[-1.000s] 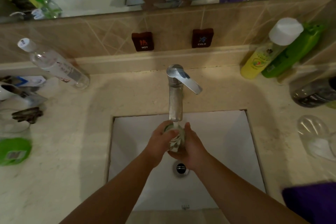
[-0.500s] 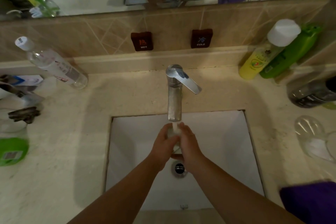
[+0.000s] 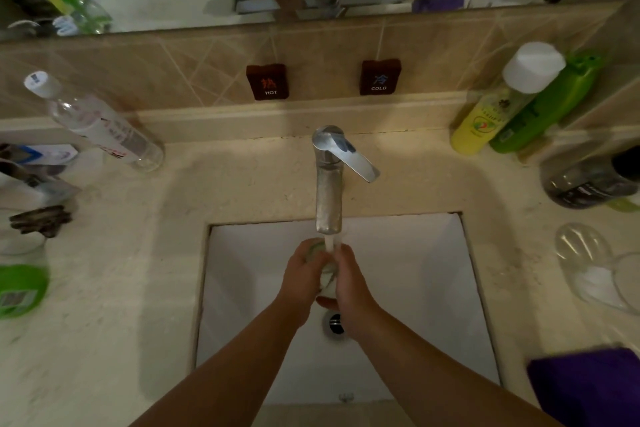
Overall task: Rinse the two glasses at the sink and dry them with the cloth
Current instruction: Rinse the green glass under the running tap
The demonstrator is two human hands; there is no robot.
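Both hands wrap one glass (image 3: pixel 327 274) under the tap (image 3: pixel 329 191), over the sink (image 3: pixel 415 288): left hand (image 3: pixel 303 279) and right hand (image 3: pixel 349 282) gripping opposite sides, likely to steady it in the stream. Second glass (image 3: pixel 588 263) lies on the counter at right, purple cloth (image 3: pixel 588 388) near it, ready for drying.

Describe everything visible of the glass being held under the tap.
The glass is clear and small, mostly hidden between the left hand and the right hand, which both wrap it. It sits over the white sink, above the drain, directly below the faucet spout. The water stream falls onto its top. Its tilt cannot be judged.
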